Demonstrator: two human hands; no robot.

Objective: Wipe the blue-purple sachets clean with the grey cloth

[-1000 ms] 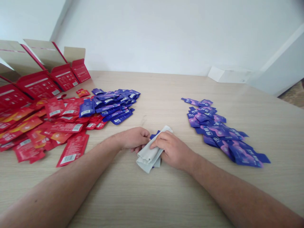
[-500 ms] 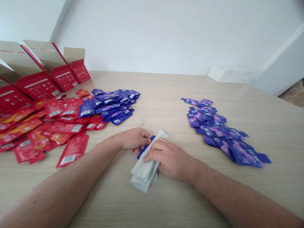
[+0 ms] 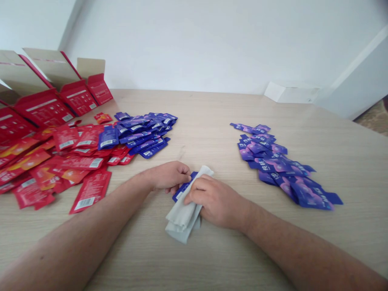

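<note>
Between my hands, low over the middle of the table, is a small blue packet (image 3: 181,191) with white print. My left hand (image 3: 170,176) pinches its left edge between thumb and fingers. A folded white cloth (image 3: 182,214) lies across the packet's right side and covers part of it. My right hand (image 3: 216,200) is closed on the cloth, its thumb on top; the fingers beneath are hidden. The cloth's loose folds hang toward me.
A heap of blue packets (image 3: 145,131) adjoins a larger heap of red packets (image 3: 81,161) at left. Behind these stand open red boxes (image 3: 45,107). Overlapping purple-blue packets (image 3: 273,161) form a row at right. A white box (image 3: 291,93) sits against the wall.
A little more of the blue packet shows beside the cloth. Both hands keep nearly the same place and grip, while the whole view has shifted slightly.
</note>
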